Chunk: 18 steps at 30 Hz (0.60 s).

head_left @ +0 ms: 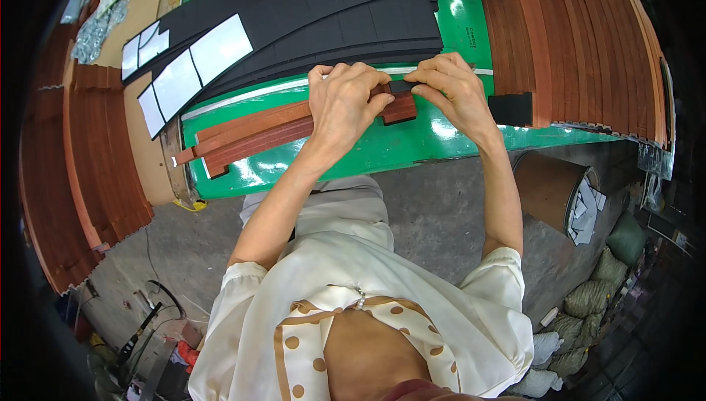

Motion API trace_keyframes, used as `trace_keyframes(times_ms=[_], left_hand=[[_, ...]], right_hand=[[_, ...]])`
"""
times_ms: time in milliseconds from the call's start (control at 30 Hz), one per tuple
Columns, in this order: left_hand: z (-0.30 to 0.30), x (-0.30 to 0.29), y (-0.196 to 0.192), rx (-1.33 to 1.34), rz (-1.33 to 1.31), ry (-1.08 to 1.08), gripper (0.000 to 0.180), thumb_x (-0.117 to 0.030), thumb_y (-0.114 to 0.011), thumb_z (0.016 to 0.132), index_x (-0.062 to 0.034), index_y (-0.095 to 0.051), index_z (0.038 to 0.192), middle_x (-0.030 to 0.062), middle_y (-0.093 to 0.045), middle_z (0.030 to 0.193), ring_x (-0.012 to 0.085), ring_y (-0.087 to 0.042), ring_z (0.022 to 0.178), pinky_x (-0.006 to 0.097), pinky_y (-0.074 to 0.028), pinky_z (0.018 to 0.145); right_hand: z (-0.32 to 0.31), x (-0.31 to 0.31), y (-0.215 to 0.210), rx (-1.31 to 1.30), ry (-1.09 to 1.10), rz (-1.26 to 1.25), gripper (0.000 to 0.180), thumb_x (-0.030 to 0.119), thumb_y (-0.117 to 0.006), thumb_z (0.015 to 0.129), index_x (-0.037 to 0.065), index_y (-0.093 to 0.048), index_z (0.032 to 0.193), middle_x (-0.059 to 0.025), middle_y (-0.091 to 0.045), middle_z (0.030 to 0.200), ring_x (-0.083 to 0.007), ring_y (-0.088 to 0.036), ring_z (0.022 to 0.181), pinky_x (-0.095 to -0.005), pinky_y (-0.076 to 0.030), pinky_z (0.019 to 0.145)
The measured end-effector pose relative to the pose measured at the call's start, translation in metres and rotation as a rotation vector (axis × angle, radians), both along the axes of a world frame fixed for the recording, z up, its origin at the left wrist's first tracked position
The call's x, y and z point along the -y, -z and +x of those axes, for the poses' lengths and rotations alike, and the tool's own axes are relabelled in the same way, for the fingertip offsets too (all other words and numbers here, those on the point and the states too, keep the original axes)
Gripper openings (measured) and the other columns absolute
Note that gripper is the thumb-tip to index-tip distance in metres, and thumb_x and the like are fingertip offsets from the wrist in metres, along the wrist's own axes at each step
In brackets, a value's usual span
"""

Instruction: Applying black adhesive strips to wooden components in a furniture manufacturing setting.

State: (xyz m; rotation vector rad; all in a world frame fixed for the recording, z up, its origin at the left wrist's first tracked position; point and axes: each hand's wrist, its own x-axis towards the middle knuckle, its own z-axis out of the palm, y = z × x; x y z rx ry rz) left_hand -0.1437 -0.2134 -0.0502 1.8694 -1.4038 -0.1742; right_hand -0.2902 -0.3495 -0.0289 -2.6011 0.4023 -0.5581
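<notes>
Reddish-brown wooden strips (257, 136) lie along the front of the green tabletop (254, 174), their right end just past my left hand. My left hand (340, 99) is closed over the strips near that end, thumb and fingertips pressing on the wood. Fingers bent in a pinch, my right hand (452, 91) holds a small black piece (401, 86) against the top of the strip's end. Both sets of fingertips are close together there. Behind my hands lie long black strips (346, 30) in overlapping layers.
White-faced pieces (209, 52) rest on the black strips at the left. Stacks of brown strips stand at right (581, 48) and left (107, 144). Below the table's right side is a round brown bin (548, 189) with white scraps. Several sacks (588, 298) lie at lower right.
</notes>
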Motion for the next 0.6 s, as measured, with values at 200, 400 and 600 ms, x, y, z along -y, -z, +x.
trace_keyframes(times_ms=[200,400,600], left_hand=[[-0.0006,0.0005,-0.0001,0.002,-0.010,0.004,0.020,-0.018,-0.076,0.067,-0.0095,-0.070,0.084,-0.0012,-0.066,0.081,0.0183,-0.058,0.076,0.039,-0.033,0.082],[0.0009,0.0004,0.0031,0.044,-0.026,0.009,0.021,-0.022,-0.077,0.068,-0.0103,-0.069,0.084,-0.0030,-0.065,0.081,0.0156,-0.056,0.074,0.036,-0.033,0.080],[0.0002,0.0007,0.0016,0.024,-0.060,0.021,0.020,-0.022,-0.076,0.069,-0.0114,-0.069,0.086,-0.0032,-0.065,0.081,0.0156,-0.057,0.075,0.037,-0.033,0.081]], right_hand=[[-0.0010,-0.0009,0.0008,0.012,0.005,-0.019,0.019,0.010,-0.072,0.070,0.008,-0.071,0.089,-0.0008,-0.063,0.087,-0.0206,-0.057,0.088,-0.0339,-0.049,0.076],[-0.0013,-0.0022,0.0014,0.016,0.007,-0.026,0.019,0.010,-0.072,0.070,0.008,-0.070,0.089,-0.0007,-0.063,0.086,-0.0205,-0.057,0.088,-0.0343,-0.048,0.076],[-0.0011,-0.0035,0.0028,0.032,0.009,-0.049,0.019,0.009,-0.072,0.069,0.008,-0.070,0.089,-0.0007,-0.063,0.087,-0.0208,-0.057,0.088,-0.0344,-0.048,0.076]])
